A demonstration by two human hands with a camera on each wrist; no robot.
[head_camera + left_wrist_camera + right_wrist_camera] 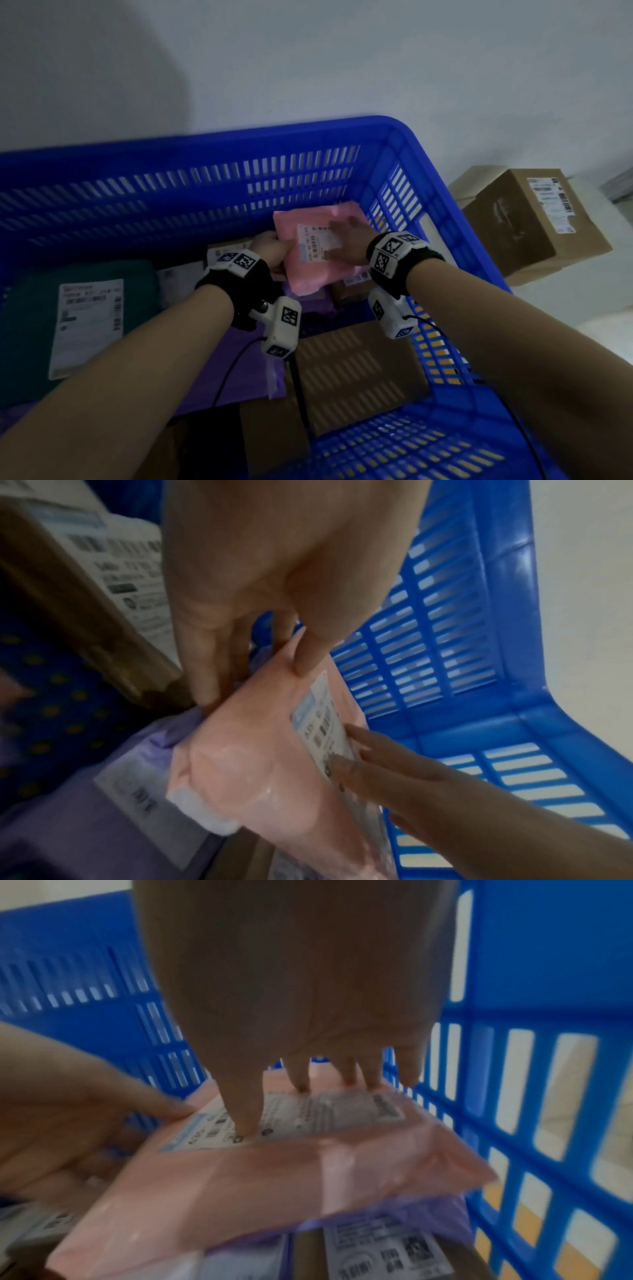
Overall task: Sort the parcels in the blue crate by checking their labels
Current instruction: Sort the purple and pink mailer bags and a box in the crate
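Observation:
The blue crate (239, 137) holds several parcels. A pink plastic mailer (308, 274) is lifted at the crate's far right corner, white label (318, 240) facing up. My left hand (277, 250) pinches its left edge, thumb on top and fingers beneath (253, 683). My right hand (346, 240) lies flat on the label with straight fingers (308, 1104). The left wrist view shows the mailer (257, 750) tilted, with right fingertips (394, 764) touching the label. In the right wrist view the mailer (274, 1177) hovers above other parcels.
Inside the crate lie a dark green parcel (34, 308) with a label at the left, a purple mailer (239, 370) in the middle and brown boxes (356, 370) nearer me. Outside on the right stand labelled cardboard boxes (534, 233). A wall rises behind the crate.

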